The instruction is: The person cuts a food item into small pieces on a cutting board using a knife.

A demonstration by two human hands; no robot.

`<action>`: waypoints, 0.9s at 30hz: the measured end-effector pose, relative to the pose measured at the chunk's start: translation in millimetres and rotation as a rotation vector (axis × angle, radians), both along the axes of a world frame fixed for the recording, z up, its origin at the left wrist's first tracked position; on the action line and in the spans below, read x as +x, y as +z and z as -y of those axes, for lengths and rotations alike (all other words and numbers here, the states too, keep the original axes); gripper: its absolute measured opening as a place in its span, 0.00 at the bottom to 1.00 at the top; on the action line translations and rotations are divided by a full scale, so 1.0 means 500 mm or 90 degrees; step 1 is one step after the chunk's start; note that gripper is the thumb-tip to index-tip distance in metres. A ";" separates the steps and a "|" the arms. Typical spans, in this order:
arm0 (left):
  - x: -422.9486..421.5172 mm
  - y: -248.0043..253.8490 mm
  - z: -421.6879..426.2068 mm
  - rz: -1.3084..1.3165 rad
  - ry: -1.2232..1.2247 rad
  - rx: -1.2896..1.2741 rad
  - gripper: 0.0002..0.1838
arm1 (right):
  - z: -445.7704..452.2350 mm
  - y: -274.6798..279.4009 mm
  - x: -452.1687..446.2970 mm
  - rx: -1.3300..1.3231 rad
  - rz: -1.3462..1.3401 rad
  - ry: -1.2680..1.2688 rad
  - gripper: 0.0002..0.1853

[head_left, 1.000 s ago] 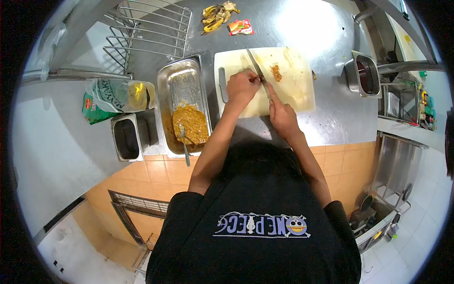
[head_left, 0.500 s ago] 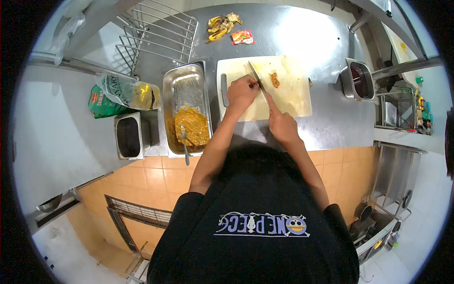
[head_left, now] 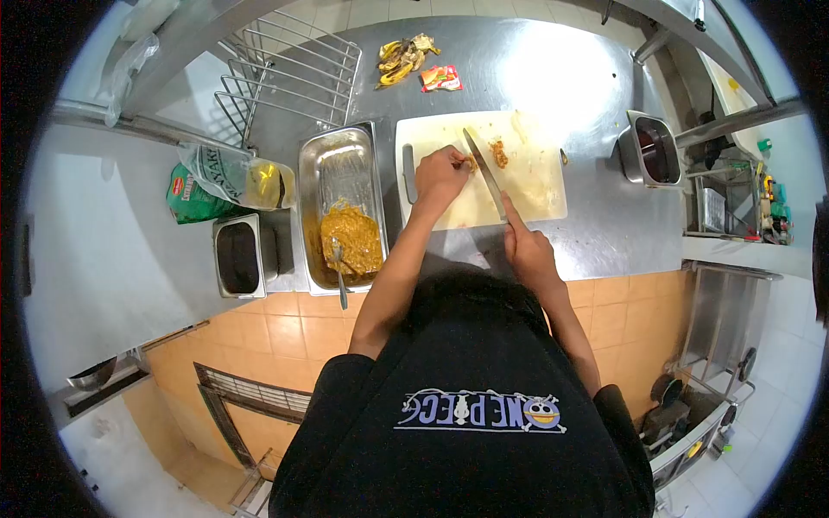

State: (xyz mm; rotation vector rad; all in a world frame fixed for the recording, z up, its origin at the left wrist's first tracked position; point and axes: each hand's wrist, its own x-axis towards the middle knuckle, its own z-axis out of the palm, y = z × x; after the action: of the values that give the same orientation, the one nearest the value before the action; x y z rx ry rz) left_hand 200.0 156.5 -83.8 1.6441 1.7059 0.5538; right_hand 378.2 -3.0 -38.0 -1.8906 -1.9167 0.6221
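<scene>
My right hand (head_left: 532, 257) is closed round the handle of a kitchen knife (head_left: 489, 180), its index finger stretched along the blade. The blade slants over the white cutting board (head_left: 540, 186), its tip pointing away from me. My left hand (head_left: 440, 180) rests on the board left of the blade, fingertips pinched on a small reddish-brown piece of food (head_left: 470, 162), its kind unclear. Just right of the blade lies a small heap of chopped brown bits (head_left: 499, 154).
Left of the board stands a steel pan (head_left: 338, 147) with orange-brown mash (head_left: 352, 235) and a utensil (head_left: 342, 281). Banana peels (head_left: 404, 59) and a red packet (head_left: 441, 78) lie behind. Steel containers (head_left: 649, 148) stand at both sides; a wire rack (head_left: 298, 65) is back left.
The knife has moved right and toward me, away from my left fingertips, with my right hand. My left hand stays near the same spot. The view has shifted slightly.
</scene>
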 end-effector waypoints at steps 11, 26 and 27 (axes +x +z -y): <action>-0.006 -0.017 -0.003 0.035 -0.018 0.029 0.11 | -0.006 -0.036 -0.012 -0.028 -0.073 0.014 0.32; 0.000 -0.013 0.004 -0.023 -0.003 0.048 0.12 | -0.006 -0.012 -0.013 -0.065 0.002 0.012 0.35; 0.000 -0.017 0.003 -0.024 -0.002 0.048 0.12 | 0.010 -0.010 -0.007 -0.058 0.023 0.021 0.34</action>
State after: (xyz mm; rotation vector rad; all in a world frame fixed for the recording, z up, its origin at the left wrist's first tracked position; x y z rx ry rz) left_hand 200.1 155.2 -92.5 1.7206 1.7278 0.5951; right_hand 374.9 -7.8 -43.2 -1.9410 -1.9771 0.7004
